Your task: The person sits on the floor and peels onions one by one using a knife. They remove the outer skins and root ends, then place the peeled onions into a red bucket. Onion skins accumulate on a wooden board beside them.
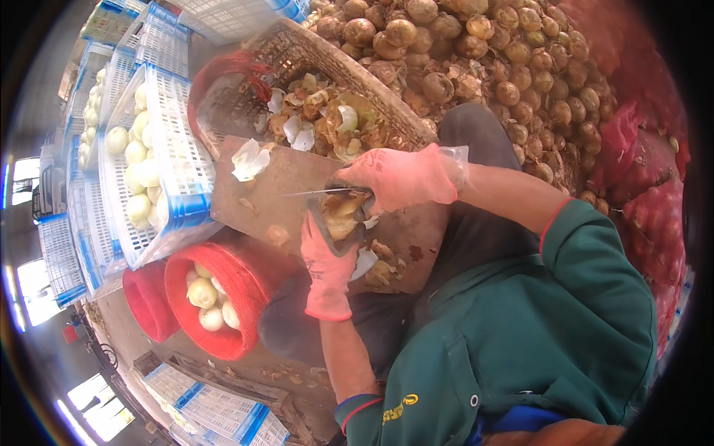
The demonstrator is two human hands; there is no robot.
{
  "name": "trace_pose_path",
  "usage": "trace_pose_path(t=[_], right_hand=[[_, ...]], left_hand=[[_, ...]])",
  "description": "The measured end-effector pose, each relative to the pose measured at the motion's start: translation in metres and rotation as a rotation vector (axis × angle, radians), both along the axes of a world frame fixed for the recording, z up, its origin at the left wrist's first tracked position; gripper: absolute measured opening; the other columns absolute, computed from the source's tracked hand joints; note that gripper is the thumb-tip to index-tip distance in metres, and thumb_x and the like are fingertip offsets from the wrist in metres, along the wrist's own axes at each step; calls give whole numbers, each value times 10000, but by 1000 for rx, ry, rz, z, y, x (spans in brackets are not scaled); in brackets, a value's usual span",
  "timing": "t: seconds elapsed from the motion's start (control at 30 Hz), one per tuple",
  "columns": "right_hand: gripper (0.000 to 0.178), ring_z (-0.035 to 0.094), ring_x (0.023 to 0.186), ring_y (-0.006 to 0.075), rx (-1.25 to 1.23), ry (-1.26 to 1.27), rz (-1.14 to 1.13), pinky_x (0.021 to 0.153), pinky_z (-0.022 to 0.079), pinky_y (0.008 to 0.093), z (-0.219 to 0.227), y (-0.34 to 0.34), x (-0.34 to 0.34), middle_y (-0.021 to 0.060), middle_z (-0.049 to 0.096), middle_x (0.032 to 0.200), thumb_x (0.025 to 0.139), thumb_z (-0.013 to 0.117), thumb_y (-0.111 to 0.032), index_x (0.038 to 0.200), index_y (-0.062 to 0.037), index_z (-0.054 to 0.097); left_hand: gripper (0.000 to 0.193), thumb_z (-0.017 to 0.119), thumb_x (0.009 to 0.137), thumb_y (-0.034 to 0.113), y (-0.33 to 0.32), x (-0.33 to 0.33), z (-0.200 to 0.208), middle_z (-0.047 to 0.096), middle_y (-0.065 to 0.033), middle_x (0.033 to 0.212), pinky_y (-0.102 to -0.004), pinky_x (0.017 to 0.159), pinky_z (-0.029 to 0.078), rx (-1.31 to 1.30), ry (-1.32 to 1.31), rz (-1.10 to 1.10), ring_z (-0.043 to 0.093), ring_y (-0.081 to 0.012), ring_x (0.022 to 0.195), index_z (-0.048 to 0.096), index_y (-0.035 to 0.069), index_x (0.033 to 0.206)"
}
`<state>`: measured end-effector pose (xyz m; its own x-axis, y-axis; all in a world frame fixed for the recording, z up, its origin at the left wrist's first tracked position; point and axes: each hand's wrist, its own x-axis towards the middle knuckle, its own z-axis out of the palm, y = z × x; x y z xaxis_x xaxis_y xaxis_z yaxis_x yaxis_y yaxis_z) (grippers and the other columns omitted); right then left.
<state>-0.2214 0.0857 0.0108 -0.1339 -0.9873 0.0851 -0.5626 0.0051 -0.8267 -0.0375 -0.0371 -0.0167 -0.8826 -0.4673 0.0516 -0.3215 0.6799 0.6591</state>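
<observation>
Green jacket cloth lies nearest the camera, across the lower right, with dark trousers beyond it and a low brown bench set before the knees. Over that bench the person's pink-gloved left hand cups a brown-skinned onion from below, the thumb and fingers curved around it. Close above, the pink-gloved right hand is curled around a knife; its thin blade points left across the top of the onion, and the handle is hidden in the grip. Scraps of onion skin lie on the bench, some beside the left hand. Just past the bench stands a dirty plastic basket holding a heap of peelings, with red netting draped over its left end. Behind the basket and to its right spreads a large pile of unpeeled onions, with red mesh sacks along the far right. On the left, white-and-blue crates hold pale peeled onions; more peeled bulbs sit inside a round red container near the left knee.
</observation>
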Motion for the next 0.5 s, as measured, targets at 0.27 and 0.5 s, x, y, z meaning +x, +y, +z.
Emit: trace_pose_path(t=[0.27,0.5], right_hand=[[309,603,727,283,70,-78,-7,689,480,362,-18,-12,-8,161,640,828,776,649,-102,1067,-12,593],[263,519,438,135,424,-626,-392,379,407,301,14,-17,17,45,570,596,796,612,-139,1034,-31,592]], left_hand=[[917,822,616,111,-7,3,4,462,-247,1306,-449,946,450,91,-38,-72,500,-422,1152,354,55,1403],[913,818,618,136,-2,10,14,546,-151,1233,-367,947,459,162,4,131,568,-282,1112,364,34,1404]])
